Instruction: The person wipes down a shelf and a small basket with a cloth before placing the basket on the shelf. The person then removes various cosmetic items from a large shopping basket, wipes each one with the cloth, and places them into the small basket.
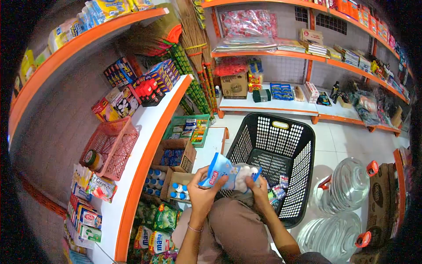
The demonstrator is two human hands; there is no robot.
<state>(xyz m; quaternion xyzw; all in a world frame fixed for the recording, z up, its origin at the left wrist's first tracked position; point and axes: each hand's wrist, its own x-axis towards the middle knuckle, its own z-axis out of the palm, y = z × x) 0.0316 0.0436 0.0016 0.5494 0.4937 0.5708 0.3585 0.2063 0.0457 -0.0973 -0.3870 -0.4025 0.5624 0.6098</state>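
Both of my hands hold a blue and clear plastic packet of white balls [231, 175] above my lap. It carries a red label, and the white balls show through its clear part. My left hand [205, 190] grips the blue end, thumb on the front. At the other end, my right hand [258, 190] pinches the packet's lower corner. Just beyond the packet stands a black perforated plastic basket [306, 154] on the floor. Several small colourful packets [279, 189] lie inside it, on the side nearest my right hand.
Left, an orange-edged shelf [151, 149] holds a pink basket [115, 136] and boxes. Below are bottle cartons [173, 178] and a green crate [201, 140]. Large clear water jugs [347, 185] stand right, beside a brown carton [380, 193]. Brooms [198, 57] lean in the back corner.
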